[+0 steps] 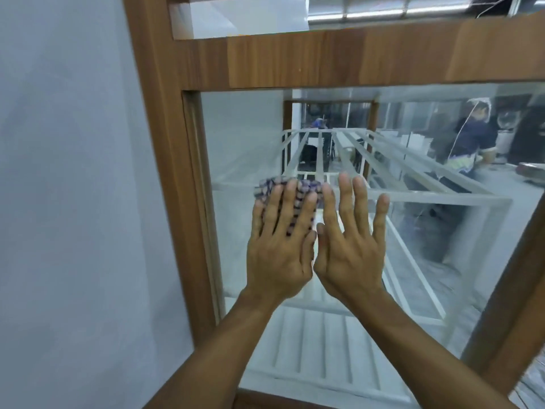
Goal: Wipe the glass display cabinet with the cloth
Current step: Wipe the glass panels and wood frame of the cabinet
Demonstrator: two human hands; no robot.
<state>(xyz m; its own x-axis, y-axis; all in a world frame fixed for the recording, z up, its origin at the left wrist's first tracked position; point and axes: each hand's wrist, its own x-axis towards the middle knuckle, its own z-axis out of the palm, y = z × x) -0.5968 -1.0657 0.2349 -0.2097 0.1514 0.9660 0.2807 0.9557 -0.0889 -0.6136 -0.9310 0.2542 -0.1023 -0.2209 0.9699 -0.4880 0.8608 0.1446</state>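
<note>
We press left hand (281,243) flat, fingers spread, on checkered cloth (281,187) near left edge of glass pane (247,137) for even wiping pressure; right hand (351,249) empty, fingers straight, likely bracing alongside.

Left hand (280,255), right hand (351,258) and forearms (236,338) appear bare.

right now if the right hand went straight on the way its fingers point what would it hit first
Probably the brown wooden crossbar above the clear glass pane; the right hand points up along it.
</note>
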